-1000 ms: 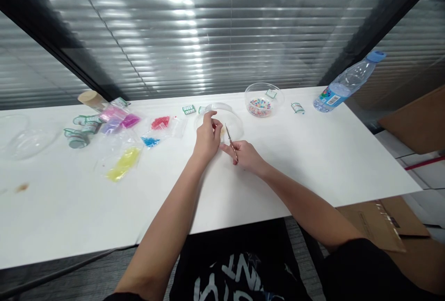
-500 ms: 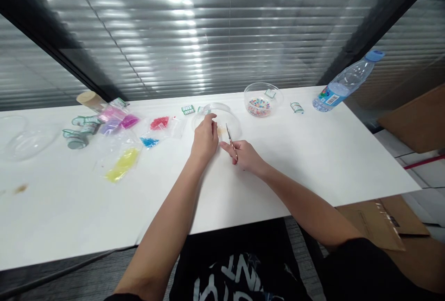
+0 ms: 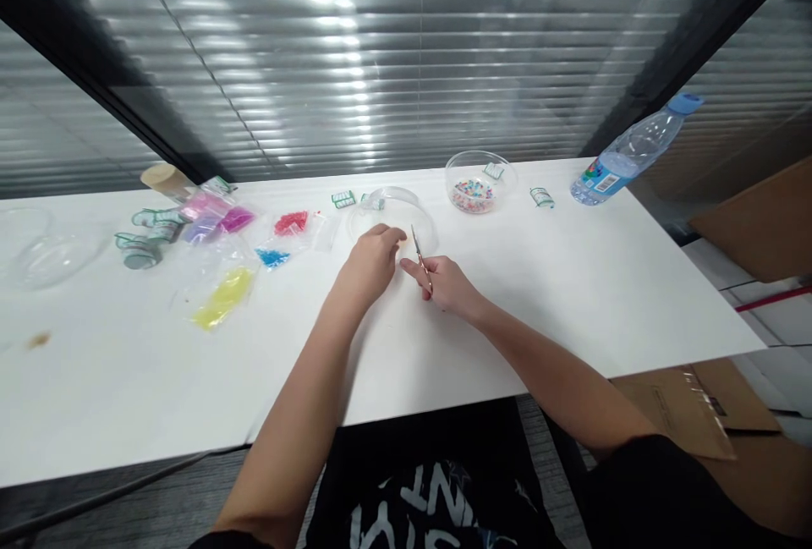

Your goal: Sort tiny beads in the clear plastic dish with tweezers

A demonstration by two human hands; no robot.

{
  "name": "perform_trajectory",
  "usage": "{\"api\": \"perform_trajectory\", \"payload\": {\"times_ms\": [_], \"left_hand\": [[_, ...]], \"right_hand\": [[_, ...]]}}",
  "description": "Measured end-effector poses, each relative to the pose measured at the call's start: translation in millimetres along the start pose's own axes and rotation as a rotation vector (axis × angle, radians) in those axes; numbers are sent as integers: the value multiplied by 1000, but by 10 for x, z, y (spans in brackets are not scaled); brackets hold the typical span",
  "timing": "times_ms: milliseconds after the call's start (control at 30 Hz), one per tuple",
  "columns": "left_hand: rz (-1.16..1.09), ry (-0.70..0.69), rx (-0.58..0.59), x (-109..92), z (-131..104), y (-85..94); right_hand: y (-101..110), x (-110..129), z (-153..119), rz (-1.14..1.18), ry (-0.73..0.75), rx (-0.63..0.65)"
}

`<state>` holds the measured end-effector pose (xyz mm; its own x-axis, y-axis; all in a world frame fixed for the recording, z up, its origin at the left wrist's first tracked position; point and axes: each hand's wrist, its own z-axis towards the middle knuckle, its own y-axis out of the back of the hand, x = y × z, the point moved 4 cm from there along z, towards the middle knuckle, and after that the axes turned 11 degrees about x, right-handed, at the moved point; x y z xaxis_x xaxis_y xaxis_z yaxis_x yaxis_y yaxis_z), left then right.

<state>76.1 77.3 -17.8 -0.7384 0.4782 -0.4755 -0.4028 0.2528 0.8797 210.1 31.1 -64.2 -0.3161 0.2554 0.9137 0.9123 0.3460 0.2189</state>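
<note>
Small scissors point up and away from me, with my right hand wrapped round their handles. Just left of them is my left hand, its fingers bent over the near side of a clear round lid or dish. The fingers curl together, and whatever may be between them is too small to make out. Behind and to the right, a clear bowl holds multicoloured beads. Small green-and-white labelled packets lie near the dish.
Bags of red, blue and yellow pieces lie left, by pink and purple bags and small jars. A water bottle leans at the back right. Blinds rise behind the white table.
My left hand has come slightly nearer to me, and its fingers have turned down towards the scissors. My right hand still holds the scissors in nearly the same place.
</note>
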Motion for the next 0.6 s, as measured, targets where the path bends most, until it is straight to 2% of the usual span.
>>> {"api": "perform_trajectory", "payload": {"times_ms": [67, 133, 233, 300, 433, 500, 600], "left_hand": [[-45, 11, 161, -56, -221, 60], [-85, 53, 265, -69, -511, 83], [-139, 39, 296, -45, -942, -5], [-147, -24, 218, -18, -1157, -124], [-79, -145, -127, 13, -1388, -326], [-45, -175, -208, 0, -1420, -401], [1, -147, -214, -28, -1390, -433]], "right_hand": [[-1, 8, -1, -9, 4, 6], [-5, 10, -4, -21, -7, 5], [-14, 3, -8, -35, -36, 0], [-19, -1, -7, -51, -39, -1], [-16, -17, 8, -69, -33, -10], [-13, -27, 16, -67, -37, -20], [-14, -33, 22, -63, -41, -29]]}}
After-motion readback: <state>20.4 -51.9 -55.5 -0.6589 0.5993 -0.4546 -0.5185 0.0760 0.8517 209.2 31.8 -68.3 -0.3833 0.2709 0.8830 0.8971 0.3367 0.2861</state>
